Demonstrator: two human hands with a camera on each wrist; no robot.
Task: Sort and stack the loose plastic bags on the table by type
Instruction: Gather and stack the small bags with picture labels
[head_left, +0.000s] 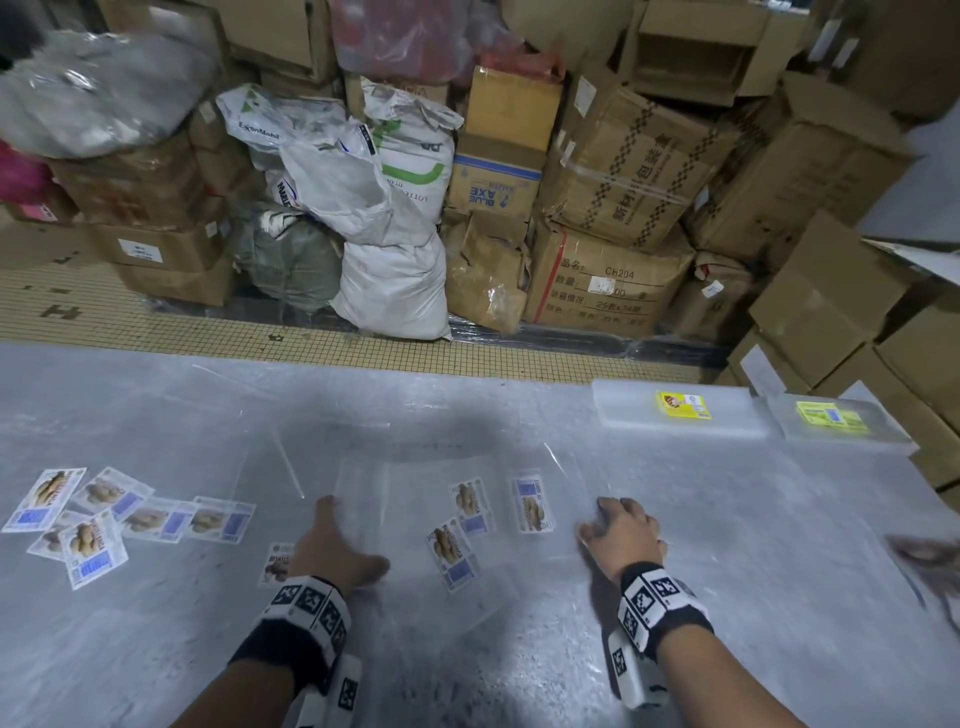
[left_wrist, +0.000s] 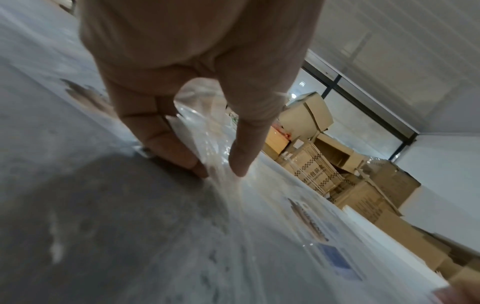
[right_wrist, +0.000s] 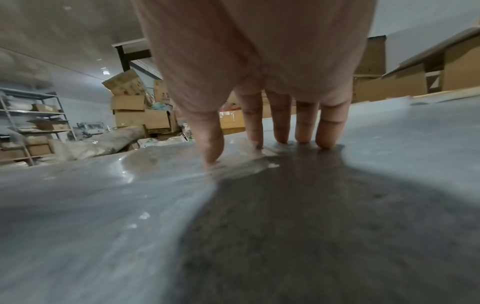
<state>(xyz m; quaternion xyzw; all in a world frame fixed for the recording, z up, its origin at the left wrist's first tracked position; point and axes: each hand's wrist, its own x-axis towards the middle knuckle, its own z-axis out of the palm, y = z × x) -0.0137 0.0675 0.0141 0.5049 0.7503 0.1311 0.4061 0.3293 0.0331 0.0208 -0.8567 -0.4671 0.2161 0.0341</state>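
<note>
Several clear plastic bags with potato-picture labels (head_left: 457, 551) overlap in the middle of the grey table (head_left: 156, 649). My left hand (head_left: 343, 535) rests on their left edge with straight fingers and the thumb spread. In the left wrist view the left hand (left_wrist: 221, 170) presses down, and a fold of clear bag (left_wrist: 205, 131) rises between thumb and fingers. My right hand (head_left: 613, 519) sets its fingertips on the bags' right edge. The right wrist view shows the right hand (right_wrist: 265, 148) with straight fingers (right_wrist: 303, 127) on the film.
More bags with the same label (head_left: 93, 514) lie scattered at the table's left. Two neat stacks with yellow labels (head_left: 680, 410) (head_left: 831, 421) sit at the back right edge. A blurred dark shape (head_left: 930, 561) shows at the right. Cardboard boxes (head_left: 623, 171) and sacks (head_left: 395, 280) stand beyond the table.
</note>
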